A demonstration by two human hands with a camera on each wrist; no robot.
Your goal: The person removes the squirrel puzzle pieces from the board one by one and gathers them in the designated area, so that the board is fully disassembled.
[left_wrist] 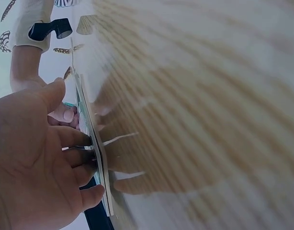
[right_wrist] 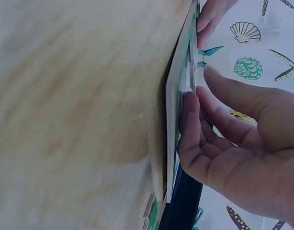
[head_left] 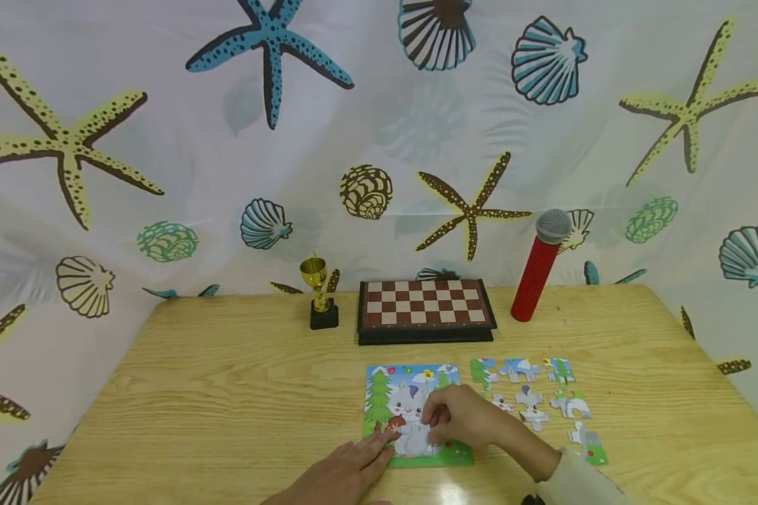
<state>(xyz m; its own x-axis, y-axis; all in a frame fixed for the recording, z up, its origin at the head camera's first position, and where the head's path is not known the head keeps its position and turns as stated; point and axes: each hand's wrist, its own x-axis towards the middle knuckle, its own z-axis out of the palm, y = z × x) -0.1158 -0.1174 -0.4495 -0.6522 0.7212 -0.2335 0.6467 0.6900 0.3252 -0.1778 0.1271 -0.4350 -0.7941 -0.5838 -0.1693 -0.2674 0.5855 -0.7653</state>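
Observation:
In the head view, a jigsaw puzzle board with a pale, purple-tufted cartoon animal and green trees lies on the wooden table. My left hand rests its extended fingers on the board's lower left. Seen from the left wrist, those fingers reach over the board's edge. My right hand is over the board's right half, with bent fingers. From the right wrist, its curled fingers touch the board's surface and the thumb stands apart; whether a piece is pinched is hidden. Several loose puzzle pieces lie to the right.
Behind the puzzle stands a brown-and-white checkered board with a black edge. A gold trophy cup stands to its left, and a red microphone stands to its right. A patterned cloth hangs behind the table.

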